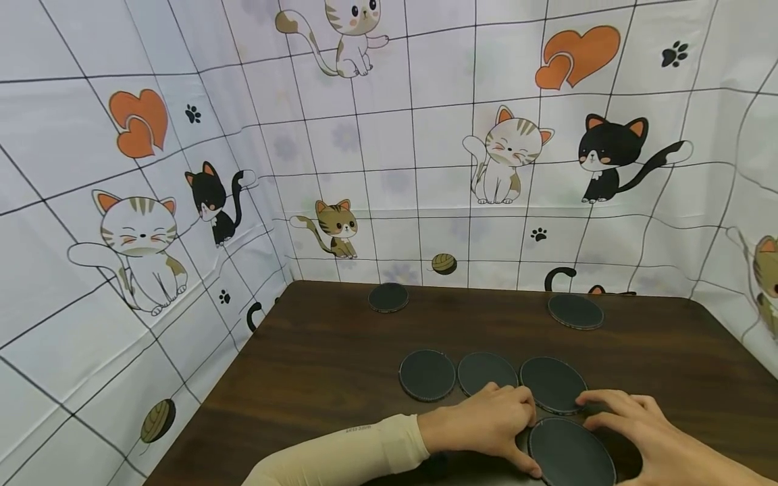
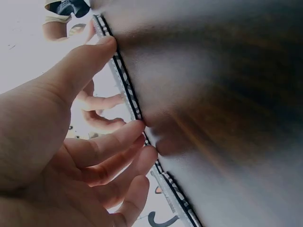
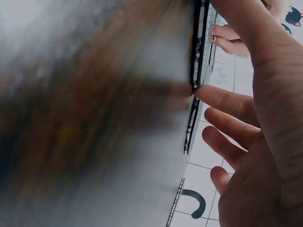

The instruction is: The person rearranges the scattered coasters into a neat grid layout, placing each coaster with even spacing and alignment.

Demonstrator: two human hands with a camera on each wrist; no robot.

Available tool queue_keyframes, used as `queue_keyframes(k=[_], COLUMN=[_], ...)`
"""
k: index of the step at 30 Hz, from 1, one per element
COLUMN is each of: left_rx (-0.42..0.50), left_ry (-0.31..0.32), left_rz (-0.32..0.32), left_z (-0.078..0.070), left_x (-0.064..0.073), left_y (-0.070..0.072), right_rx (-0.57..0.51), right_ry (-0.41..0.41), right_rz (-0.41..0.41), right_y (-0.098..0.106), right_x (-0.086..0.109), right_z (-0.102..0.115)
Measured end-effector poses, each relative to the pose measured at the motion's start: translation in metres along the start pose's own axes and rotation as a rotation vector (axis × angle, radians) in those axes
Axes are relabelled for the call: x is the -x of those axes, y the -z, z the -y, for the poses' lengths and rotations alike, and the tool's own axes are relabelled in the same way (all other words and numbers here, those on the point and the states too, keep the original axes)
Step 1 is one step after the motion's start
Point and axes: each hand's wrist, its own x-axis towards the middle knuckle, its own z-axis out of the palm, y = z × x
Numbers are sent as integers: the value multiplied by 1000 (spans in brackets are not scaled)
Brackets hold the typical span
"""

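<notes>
A flat, dark round disc (image 1: 571, 453) lies near the front of the brown table, between both hands. My left hand (image 1: 491, 422) holds its left side, thumb low on the rim and bent fingers higher up. On the opposite side, my right hand (image 1: 650, 432) holds the rim with a spread thumb and fingers. Its index fingertip comes right up to another disc (image 1: 553, 383) just behind. Both wrist views show fingertips at the disc's thin patterned edge (image 2: 127, 87). In the right wrist view, the right thumb tip is cut off by the frame's top.
Left of the rear disc, a middle disc (image 1: 486, 371) and a left disc (image 1: 427, 375) continue the row. Farther back lie a small-looking disc (image 1: 389, 297) and a right-hand disc (image 1: 575, 311). A cat-print curtain (image 1: 425, 135) encloses the table (image 1: 292, 378).
</notes>
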Motion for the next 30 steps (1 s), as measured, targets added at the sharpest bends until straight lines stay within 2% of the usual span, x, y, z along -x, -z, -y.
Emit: queue_keyframes(k=[12, 17, 24, 26, 30], left_rx=[8, 9, 20, 26, 40], left_ry=[29, 38, 51, 51, 34], left_rz=[20, 24, 36, 37, 39], left_z=[0, 2, 3, 3, 6], left_x=[-2, -2, -4, -4, -5], left_y=[0, 0, 0, 0, 4], right_rx=[36, 59, 72, 78, 68], right_ry=[46, -3, -5, -28, -19], right_rz=[-13, -3, 16, 29, 39], right_y=[1, 2, 4, 5, 11], right_x=[-1, -2, -4, -4, -9], right_z=[-3, -1, 0, 1, -1])
